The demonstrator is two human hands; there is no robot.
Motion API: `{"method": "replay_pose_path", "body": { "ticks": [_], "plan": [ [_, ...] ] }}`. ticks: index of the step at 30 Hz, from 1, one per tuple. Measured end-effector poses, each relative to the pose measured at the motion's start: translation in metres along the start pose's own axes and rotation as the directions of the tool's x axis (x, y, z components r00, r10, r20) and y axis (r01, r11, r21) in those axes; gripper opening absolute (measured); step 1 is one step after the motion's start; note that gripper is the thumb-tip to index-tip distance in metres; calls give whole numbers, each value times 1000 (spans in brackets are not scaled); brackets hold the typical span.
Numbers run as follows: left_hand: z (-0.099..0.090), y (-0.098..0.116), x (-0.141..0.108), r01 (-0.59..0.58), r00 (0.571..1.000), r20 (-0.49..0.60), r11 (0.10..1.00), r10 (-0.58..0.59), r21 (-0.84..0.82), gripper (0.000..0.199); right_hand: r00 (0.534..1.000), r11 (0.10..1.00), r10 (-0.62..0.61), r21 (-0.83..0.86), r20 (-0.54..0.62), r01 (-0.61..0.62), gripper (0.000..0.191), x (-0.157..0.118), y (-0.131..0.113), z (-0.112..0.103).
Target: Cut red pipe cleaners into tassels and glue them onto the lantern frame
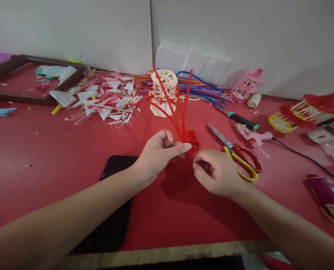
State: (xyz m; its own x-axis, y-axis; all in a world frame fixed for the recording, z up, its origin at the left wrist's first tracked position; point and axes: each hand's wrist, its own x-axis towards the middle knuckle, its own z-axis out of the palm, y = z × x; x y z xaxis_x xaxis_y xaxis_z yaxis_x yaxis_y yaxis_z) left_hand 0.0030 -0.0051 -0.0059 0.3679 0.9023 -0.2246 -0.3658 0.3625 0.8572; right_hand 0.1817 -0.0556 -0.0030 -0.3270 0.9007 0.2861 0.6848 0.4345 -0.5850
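Far left: wooden-looking frame [23, 98] flat on the red tabletop [161, 221], then white and red scraps [99, 103]. Black phone [107, 225] lies partly under the left forearm.

Left hand [152, 155]: thumb and index nearly closed, pinching the red pipe cleaners [187, 95] near their lower end; other fingers loosely curled. The stems are held up off the tabletop, between the hands, long ends fanning up and away in front of the cream lantern-like model [168, 78]. Short folded red pieces [193, 138] bunch at the base, just beyond the thumb tip.

Handling, my read: very light, fuzzy so not slippery, thin wire core, bends easily and keeps the bend. Not fragile, but kinks and pile crush are likely. Best hold is a light pinch at the gathered base; free ends will flop.

Right hand [219, 172]: fingers curled in, thumb and index about closed, right by the base. Can't tell if it has a strand. Scissors [229, 144] just beside it, blades slightly apart; pink glue gun [253, 135] further right.
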Motion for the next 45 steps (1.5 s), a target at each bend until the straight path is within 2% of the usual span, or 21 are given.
{"method": "replay_pose_path", "body": {
  "ticks": [3, 7, 9, 12, 18, 25, 31, 37, 42, 45],
  "plan": [
    [0, 0, 0, -6, 1000, 13, 1000, 6, -19, 44, 988, 998, -16, 52, -152, 24, 1, 0, 1, 0],
    [0, 1, -1, 36, 998, 46, 994, -32, -104, 43, 952, 988, -150, -8, -266, 154, 15, 1, 4, 2],
    [0, 2, -2, 53, 997, 65, 989, -44, -135, 42, 931, 972, -235, -66, -279, 226, 17, 2, 6, 2],
    [0, 2, -2, 66, 995, 89, 985, -52, -158, 42, 908, 954, -296, -130, -295, 269, 16, 3, 6, 0],
    [-2, 0, -1, 83, 987, 148, 986, -61, -147, 41, 885, 949, -312, -154, -346, 275, 11, 2, 6, -1],
    [-3, -1, 0, 92, 982, 177, 988, -69, -126, 43, 882, 942, -335, -152, -332, 300, 12, 3, 10, 0],
    [-4, -1, 1, 99, 980, 184, 988, -77, -115, 41, 886, 945, -326, -151, -328, 292, 13, 3, 10, 2],
    [-2, 0, -1, 52, 991, 129, 997, -44, -63, 44, 893, 958, -285, -88, -348, 271, 17, 3, 1, 3],
    [-1, -1, -1, 17, 989, 150, 999, -11, -40, 41, 932, 980, -187, 13, -310, 201, 11, 2, -5, 4],
    [-1, -1, -1, 3, 986, 169, 1000, -1, -17, 41, 961, 975, -55, 192, -272, 110, 12, 0, -7, 6]
  ]
}}
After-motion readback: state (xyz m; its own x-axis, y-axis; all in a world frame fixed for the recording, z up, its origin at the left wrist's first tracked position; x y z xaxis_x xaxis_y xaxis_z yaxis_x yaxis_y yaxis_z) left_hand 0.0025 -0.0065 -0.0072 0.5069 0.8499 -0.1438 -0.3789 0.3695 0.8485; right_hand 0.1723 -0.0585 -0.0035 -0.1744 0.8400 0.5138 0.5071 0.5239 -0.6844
